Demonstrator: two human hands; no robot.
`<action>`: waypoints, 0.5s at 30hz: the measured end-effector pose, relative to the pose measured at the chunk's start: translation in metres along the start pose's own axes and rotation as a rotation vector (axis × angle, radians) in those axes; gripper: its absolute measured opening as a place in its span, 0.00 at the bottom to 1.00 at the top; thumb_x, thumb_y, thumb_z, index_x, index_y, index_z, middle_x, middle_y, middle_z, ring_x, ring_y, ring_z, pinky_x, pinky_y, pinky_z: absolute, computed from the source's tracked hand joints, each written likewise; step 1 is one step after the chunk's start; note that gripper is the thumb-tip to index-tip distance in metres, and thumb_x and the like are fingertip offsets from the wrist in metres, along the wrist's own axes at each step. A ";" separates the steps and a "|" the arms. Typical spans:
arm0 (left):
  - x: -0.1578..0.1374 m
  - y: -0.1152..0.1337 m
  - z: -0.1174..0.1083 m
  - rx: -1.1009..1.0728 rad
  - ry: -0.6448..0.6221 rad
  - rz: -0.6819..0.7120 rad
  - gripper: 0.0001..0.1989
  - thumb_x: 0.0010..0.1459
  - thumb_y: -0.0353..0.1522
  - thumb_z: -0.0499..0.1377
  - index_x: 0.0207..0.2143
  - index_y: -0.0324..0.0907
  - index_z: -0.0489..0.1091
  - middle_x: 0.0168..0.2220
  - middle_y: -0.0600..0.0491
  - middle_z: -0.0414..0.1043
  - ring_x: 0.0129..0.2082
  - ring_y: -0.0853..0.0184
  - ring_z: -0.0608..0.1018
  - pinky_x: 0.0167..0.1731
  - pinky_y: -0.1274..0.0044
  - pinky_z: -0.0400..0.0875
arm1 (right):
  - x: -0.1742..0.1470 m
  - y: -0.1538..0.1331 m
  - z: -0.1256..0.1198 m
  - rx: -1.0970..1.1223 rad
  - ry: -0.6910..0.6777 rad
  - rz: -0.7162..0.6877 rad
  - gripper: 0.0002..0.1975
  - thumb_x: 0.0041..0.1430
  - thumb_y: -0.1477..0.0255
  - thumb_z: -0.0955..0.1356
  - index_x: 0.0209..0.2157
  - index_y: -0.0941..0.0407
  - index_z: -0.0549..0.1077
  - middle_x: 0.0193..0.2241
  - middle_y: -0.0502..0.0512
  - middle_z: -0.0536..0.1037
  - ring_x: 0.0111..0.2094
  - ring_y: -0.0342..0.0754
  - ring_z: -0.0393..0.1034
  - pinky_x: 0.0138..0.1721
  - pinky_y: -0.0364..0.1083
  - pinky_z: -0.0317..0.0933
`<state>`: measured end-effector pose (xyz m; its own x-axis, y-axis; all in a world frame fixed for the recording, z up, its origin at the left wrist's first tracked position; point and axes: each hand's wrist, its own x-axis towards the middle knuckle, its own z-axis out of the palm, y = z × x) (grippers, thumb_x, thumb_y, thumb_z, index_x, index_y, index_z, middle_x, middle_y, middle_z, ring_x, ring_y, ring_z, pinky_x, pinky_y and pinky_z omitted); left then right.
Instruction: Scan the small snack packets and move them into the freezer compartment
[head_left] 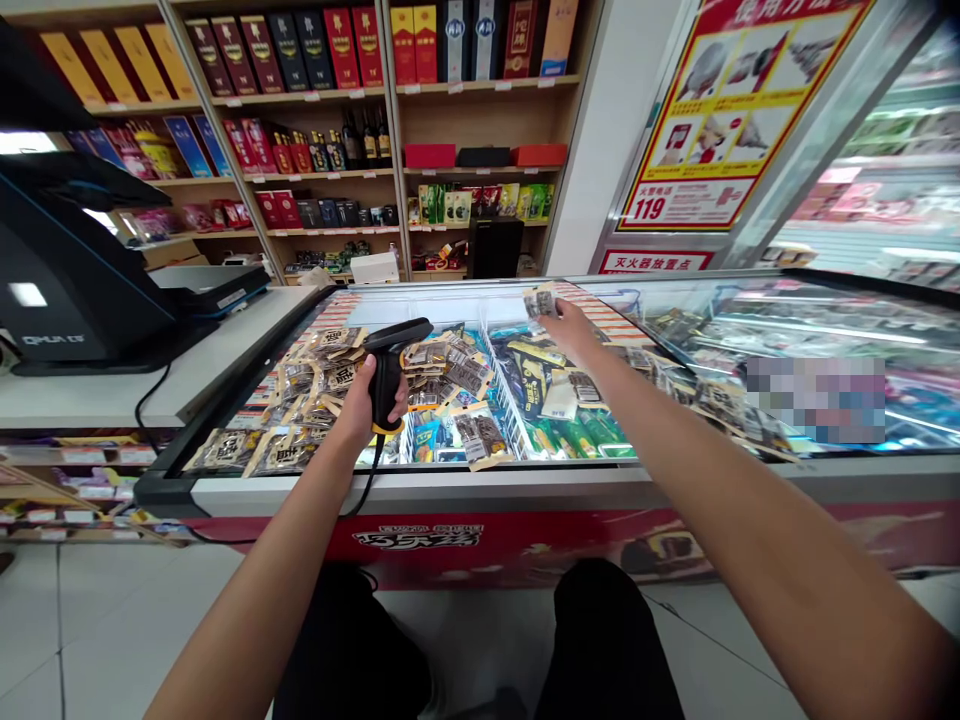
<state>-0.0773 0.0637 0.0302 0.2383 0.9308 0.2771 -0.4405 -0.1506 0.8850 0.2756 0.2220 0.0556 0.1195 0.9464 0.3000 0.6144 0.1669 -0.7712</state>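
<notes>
My left hand (361, 402) is wrapped round the grip of a black and yellow barcode scanner (386, 385), its cable hanging down over the freezer's front edge. Stretched out toward the far side, my right hand (568, 328) pinches a small snack packet (538, 303) by its lower edge. Under the scanner, many similar brown-and-clear snack packets (322, 375) lie in a loose pile on the glass top. More packets (450, 365) are spread in the middle, one packet (482, 438) near the front rim. To the right of my right forearm lies another row of packets (735, 410).
A chest freezer (525, 485) spans the front, with a white wire divider (504, 390) and wrapped goods inside. On the left counter (150, 395) stands a dark checkout machine (67, 270). Shelves (300, 95) of boxes and bottles line the back, beside a red-bordered poster (739, 115).
</notes>
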 end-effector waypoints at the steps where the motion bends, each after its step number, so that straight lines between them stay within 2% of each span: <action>1: 0.000 0.000 0.001 0.002 -0.002 0.001 0.30 0.60 0.59 0.62 0.40 0.40 0.70 0.21 0.58 0.67 0.11 0.75 0.62 0.15 0.80 0.54 | -0.009 -0.009 0.010 0.115 -0.008 -0.020 0.17 0.64 0.65 0.68 0.54 0.47 0.69 0.54 0.54 0.81 0.52 0.56 0.79 0.52 0.59 0.75; 3: -0.001 0.001 0.001 0.005 -0.012 0.000 0.29 0.61 0.58 0.62 0.41 0.40 0.70 0.21 0.58 0.67 0.11 0.75 0.63 0.15 0.80 0.54 | -0.030 -0.026 0.031 0.734 -0.146 0.011 0.22 0.59 0.64 0.72 0.54 0.42 0.67 0.55 0.49 0.81 0.50 0.56 0.80 0.51 0.63 0.76; 4: -0.002 0.001 0.002 0.007 -0.023 -0.004 0.29 0.61 0.58 0.62 0.41 0.40 0.70 0.21 0.58 0.67 0.11 0.75 0.63 0.15 0.80 0.54 | -0.042 -0.034 0.041 0.934 -0.211 0.039 0.24 0.56 0.64 0.74 0.53 0.42 0.66 0.53 0.48 0.81 0.49 0.56 0.81 0.51 0.65 0.76; 6: -0.002 0.000 0.001 0.016 -0.055 -0.024 0.30 0.60 0.59 0.62 0.42 0.40 0.70 0.21 0.59 0.67 0.11 0.75 0.63 0.14 0.80 0.54 | -0.063 -0.048 0.057 1.095 -0.269 0.106 0.22 0.56 0.60 0.76 0.50 0.44 0.68 0.48 0.48 0.84 0.46 0.56 0.81 0.51 0.65 0.76; 8: -0.003 -0.001 0.001 0.030 -0.091 -0.050 0.31 0.59 0.60 0.62 0.43 0.40 0.70 0.21 0.59 0.68 0.11 0.75 0.63 0.14 0.80 0.55 | -0.077 -0.056 0.067 1.122 -0.291 0.148 0.22 0.59 0.47 0.73 0.47 0.46 0.72 0.44 0.52 0.84 0.44 0.56 0.81 0.53 0.64 0.75; 11: -0.005 -0.004 0.000 0.060 -0.140 -0.094 0.32 0.60 0.60 0.61 0.43 0.39 0.70 0.22 0.58 0.69 0.11 0.74 0.64 0.14 0.80 0.56 | -0.088 -0.061 0.070 1.025 -0.280 0.119 0.39 0.59 0.30 0.60 0.49 0.48 0.76 0.49 0.58 0.84 0.50 0.61 0.80 0.55 0.64 0.73; 13: -0.007 -0.005 0.000 0.083 -0.168 -0.123 0.32 0.61 0.60 0.61 0.43 0.39 0.71 0.23 0.57 0.69 0.12 0.74 0.65 0.15 0.79 0.57 | -0.092 -0.061 0.068 0.864 -0.289 0.086 0.47 0.58 0.26 0.53 0.54 0.47 0.76 0.55 0.60 0.82 0.54 0.63 0.78 0.55 0.63 0.72; 15: -0.007 -0.005 0.001 0.083 -0.167 -0.125 0.31 0.61 0.59 0.61 0.43 0.38 0.71 0.23 0.56 0.70 0.12 0.74 0.66 0.15 0.79 0.57 | -0.097 -0.060 0.065 0.699 -0.317 0.060 0.50 0.59 0.26 0.48 0.60 0.46 0.74 0.59 0.60 0.80 0.56 0.63 0.77 0.55 0.62 0.73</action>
<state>-0.0764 0.0573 0.0240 0.4297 0.8769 0.2153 -0.3271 -0.0711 0.9423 0.1762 0.1387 0.0361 -0.1566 0.9758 0.1525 -0.0343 0.1490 -0.9882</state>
